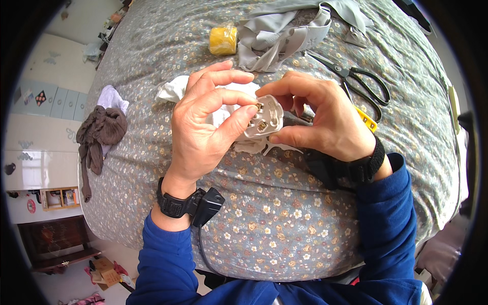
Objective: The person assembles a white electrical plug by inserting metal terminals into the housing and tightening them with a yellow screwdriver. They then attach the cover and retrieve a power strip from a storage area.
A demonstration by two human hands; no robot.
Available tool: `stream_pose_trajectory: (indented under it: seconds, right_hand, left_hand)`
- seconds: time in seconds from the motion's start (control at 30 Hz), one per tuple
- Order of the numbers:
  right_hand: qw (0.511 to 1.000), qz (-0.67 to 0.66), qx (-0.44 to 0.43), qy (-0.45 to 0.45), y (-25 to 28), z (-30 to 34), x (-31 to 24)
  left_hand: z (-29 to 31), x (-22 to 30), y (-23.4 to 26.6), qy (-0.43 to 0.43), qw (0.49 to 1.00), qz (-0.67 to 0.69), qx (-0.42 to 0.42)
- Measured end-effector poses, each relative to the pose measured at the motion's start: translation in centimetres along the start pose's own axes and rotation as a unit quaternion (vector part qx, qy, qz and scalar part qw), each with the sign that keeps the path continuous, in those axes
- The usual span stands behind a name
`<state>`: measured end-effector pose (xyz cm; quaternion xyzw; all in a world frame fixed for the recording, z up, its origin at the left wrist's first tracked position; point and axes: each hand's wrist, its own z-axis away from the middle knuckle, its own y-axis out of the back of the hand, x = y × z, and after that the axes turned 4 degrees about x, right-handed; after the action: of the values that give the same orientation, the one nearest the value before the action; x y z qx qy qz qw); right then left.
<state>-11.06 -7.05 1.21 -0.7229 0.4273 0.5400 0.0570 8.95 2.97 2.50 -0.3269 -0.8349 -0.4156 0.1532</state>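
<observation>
An opened white plastic plug housing (277,113) with brass-coloured contacts is held up over the bed in front of me. My right hand (325,119) grips its right side, thumb below and index finger above. My left hand (206,114) pinches with thumb and index finger at the housing's left edge, beside a brass contact. Whether a small part sits between those fingertips, I cannot make out. The other left fingers are raised and bent. Under the hands lie a white forked piece (279,146) and white cloth-like material (173,89), partly hidden.
Black-handled scissors (351,75) lie beyond my right hand, near a yellow piece with holes (367,120). A yellow roll (222,40) and grey fabric (282,38) are at the far side. Brown bundled cloth (104,127) lies at the left edge of the floral bed cover (264,229).
</observation>
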Motion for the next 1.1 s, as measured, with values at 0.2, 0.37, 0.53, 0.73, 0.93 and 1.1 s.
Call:
stream_pose_trajectory:
  seconds: [0.2,0.37,0.53,0.73,0.93,1.1]
  right_hand:
    - [1.0,-0.013,0.003,0.01,0.0,0.0,0.3]
    - [1.0,-0.028,0.007,0.008,-0.1,0.1,0.5]
    - [1.0,-0.027,0.012,-0.01,0.0,0.3,0.5]
    - [0.999,-0.036,0.015,-0.011,0.0,0.2,0.7]
    - [0.982,-0.153,-0.048,-0.097,0.4,0.1,0.5]
    - [0.948,-0.268,-0.057,-0.164,0.2,0.1,0.3]
  left_hand:
    - [0.0,-0.1,-0.2,0.025,0.999,0.034,0.0]
    - [0.3,-0.4,-0.5,0.041,0.997,0.069,-0.001]
    - [0.4,-1.0,-0.4,0.1,0.977,0.19,-0.016]
    - [0.7,-1.3,-0.4,0.189,0.921,0.317,-0.122]
    - [0.9,-0.8,-0.3,0.197,0.925,0.307,-0.107]
    - [0.8,-0.7,-0.1,0.146,0.943,0.288,-0.083]
